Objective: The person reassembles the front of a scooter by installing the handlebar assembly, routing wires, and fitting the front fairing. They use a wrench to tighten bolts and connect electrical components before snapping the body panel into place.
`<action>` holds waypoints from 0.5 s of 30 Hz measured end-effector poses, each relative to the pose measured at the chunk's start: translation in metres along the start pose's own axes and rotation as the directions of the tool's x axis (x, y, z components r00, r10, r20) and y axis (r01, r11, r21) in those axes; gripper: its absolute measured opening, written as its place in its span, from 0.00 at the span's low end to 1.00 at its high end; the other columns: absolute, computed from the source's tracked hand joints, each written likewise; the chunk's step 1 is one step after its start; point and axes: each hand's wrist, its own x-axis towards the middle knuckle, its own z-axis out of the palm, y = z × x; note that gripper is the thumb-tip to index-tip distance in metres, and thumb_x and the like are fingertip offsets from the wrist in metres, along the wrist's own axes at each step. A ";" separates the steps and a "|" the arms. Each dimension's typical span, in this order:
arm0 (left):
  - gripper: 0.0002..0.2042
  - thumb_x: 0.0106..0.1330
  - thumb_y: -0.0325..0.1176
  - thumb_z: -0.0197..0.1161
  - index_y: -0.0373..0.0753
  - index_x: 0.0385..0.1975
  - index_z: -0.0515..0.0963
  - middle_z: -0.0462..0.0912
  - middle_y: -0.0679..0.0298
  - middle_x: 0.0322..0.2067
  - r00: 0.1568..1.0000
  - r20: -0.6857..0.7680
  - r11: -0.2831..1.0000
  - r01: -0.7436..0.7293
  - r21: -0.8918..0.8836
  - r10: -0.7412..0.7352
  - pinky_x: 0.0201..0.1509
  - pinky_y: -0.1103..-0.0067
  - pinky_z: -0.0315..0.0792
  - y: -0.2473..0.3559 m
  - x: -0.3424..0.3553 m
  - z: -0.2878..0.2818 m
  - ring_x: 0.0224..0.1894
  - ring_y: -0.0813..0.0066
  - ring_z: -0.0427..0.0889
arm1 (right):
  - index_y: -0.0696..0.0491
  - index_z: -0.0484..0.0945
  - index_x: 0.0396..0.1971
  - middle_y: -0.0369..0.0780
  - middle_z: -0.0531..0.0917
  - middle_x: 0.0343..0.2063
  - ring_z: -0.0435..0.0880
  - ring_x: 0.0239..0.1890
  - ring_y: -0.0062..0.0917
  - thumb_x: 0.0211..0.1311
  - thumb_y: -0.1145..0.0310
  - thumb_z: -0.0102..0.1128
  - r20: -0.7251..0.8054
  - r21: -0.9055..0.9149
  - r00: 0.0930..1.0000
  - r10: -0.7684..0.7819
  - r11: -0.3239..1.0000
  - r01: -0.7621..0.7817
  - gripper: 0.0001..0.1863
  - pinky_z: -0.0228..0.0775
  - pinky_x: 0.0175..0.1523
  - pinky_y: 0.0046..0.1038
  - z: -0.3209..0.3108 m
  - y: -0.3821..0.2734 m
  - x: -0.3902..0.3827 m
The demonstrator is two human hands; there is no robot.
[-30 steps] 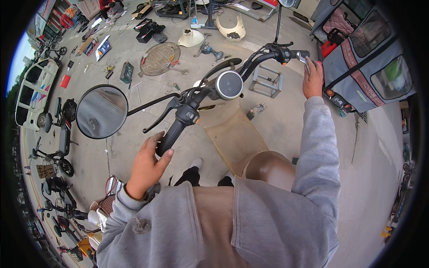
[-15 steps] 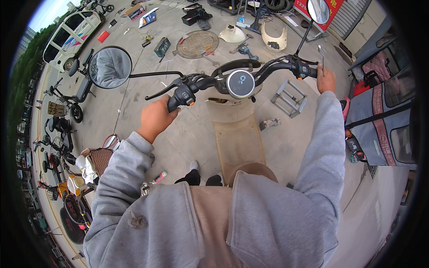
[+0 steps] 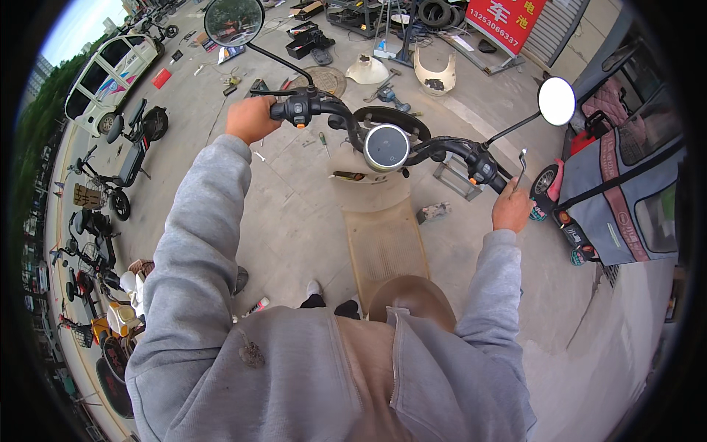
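The scooter's handlebar (image 3: 353,121) runs across the upper middle of the head view, turned rightward, with a round display (image 3: 386,147). My left hand (image 3: 252,116) is closed round the left grip, below the brake lever. My right hand (image 3: 511,206) is closed on the right grip, with a silver wrench-like tool (image 3: 522,168) sticking up from it. Two round mirrors (image 3: 557,101) stand on stalks at either end. Below the bar are the tan footboard (image 3: 379,236) and the brown seat (image 3: 410,302), partly hidden by my jacket.
A metal frame (image 3: 456,184), a drill (image 3: 389,96), white panels (image 3: 434,74) and loose tools lie on the ground ahead. Parked scooters (image 3: 129,151) and a white vehicle (image 3: 110,74) line the left; a grey covered vehicle (image 3: 611,191) stands at the right; a red sign (image 3: 501,22) is behind.
My left hand has closed on the left grip. The handlebar has swung clockwise: my left hand went forward and up, my right hand back and down, still with the silver tool.
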 end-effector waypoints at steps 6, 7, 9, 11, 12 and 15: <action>0.11 0.48 0.42 0.66 0.45 0.28 0.80 0.83 0.59 0.25 0.999 -0.048 1.000 -0.020 0.009 0.020 0.33 0.64 0.74 0.008 0.015 0.006 0.31 0.55 0.82 | 0.57 0.80 0.29 0.45 0.80 0.29 0.76 0.34 0.45 0.70 0.59 0.47 -0.103 -0.054 0.994 -0.027 0.998 0.021 0.18 0.66 0.45 0.43 0.011 0.008 -0.011; 0.11 0.48 0.42 0.66 0.45 0.27 0.79 0.82 0.59 0.24 0.999 -0.045 1.000 0.017 0.008 -0.017 0.32 0.65 0.74 0.006 0.002 0.007 0.30 0.55 0.82 | 0.56 0.80 0.30 0.45 0.80 0.30 0.76 0.35 0.45 0.70 0.59 0.46 -0.114 -0.018 0.990 -0.088 0.996 0.087 0.19 0.66 0.46 0.43 0.013 0.008 0.003; 0.10 0.48 0.41 0.67 0.44 0.24 0.78 0.82 0.60 0.23 0.992 -0.118 0.999 0.047 0.005 -0.046 0.30 0.64 0.74 0.009 -0.046 0.012 0.28 0.57 0.83 | 0.56 0.81 0.32 0.46 0.80 0.32 0.76 0.37 0.45 0.71 0.58 0.46 -0.066 0.028 0.982 -0.179 0.983 0.181 0.19 0.65 0.48 0.43 0.020 0.002 0.044; 0.13 0.51 0.43 0.67 0.42 0.24 0.73 0.81 0.58 0.21 0.991 -0.095 0.996 0.090 -0.024 -0.092 0.27 0.62 0.73 0.018 -0.102 0.013 0.25 0.55 0.82 | 0.55 0.81 0.34 0.47 0.79 0.38 0.75 0.41 0.46 0.72 0.56 0.43 -0.053 0.091 0.960 -0.274 0.956 0.278 0.20 0.65 0.51 0.43 0.029 -0.017 0.089; 0.14 0.52 0.42 0.67 0.41 0.26 0.71 0.80 0.57 0.20 0.991 -0.041 0.992 0.123 -0.034 -0.124 0.27 0.62 0.72 0.026 -0.130 0.012 0.25 0.55 0.82 | 0.55 0.81 0.36 0.48 0.78 0.39 0.75 0.43 0.46 0.72 0.55 0.42 -0.026 0.105 0.944 -0.329 0.938 0.329 0.21 0.64 0.52 0.42 0.033 -0.031 0.112; 0.18 0.56 0.43 0.65 0.35 0.31 0.67 0.80 0.52 0.20 0.969 0.183 0.956 0.203 -0.210 -0.166 0.25 0.61 0.72 0.062 -0.210 0.007 0.23 0.51 0.81 | 0.55 0.80 0.37 0.48 0.78 0.41 0.74 0.44 0.47 0.72 0.54 0.41 -0.022 0.215 0.873 -0.488 0.850 0.481 0.22 0.64 0.52 0.43 0.050 -0.091 0.160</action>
